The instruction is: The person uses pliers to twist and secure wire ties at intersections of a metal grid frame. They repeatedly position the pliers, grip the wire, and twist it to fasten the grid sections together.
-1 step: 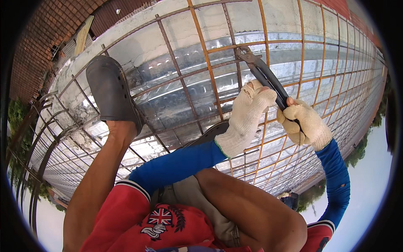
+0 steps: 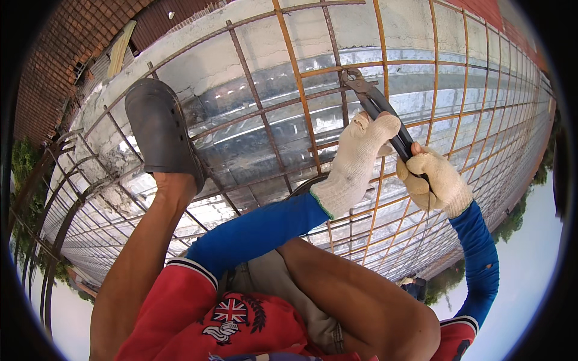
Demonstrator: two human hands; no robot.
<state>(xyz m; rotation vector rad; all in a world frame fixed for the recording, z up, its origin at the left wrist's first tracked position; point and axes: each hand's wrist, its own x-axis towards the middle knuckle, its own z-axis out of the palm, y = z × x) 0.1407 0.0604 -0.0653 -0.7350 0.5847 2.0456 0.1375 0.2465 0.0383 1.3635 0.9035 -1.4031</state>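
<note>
Both my hands wear white knit gloves over blue sleeves. My right hand (image 2: 435,180) grips the ends of the black handles of a pair of pincers (image 2: 378,108). Higher up the same handles, the fingers of my left hand (image 2: 358,155) are closed. The pincers' jaws sit on a crossing of the rusty rebar mesh (image 2: 301,90), far from me at the upper middle. Under the mesh lies shiny corrugated metal decking (image 2: 253,126). I am squatting, with my foot in a grey clog (image 2: 158,129) resting on the bars to the left.
A concrete edge beam (image 2: 198,54) and a brick wall (image 2: 54,66) run along the top left, with a wooden plank (image 2: 120,48) beside them. Bent rebar ends (image 2: 54,180) stick out at the left edge. The mesh stretches far to the right.
</note>
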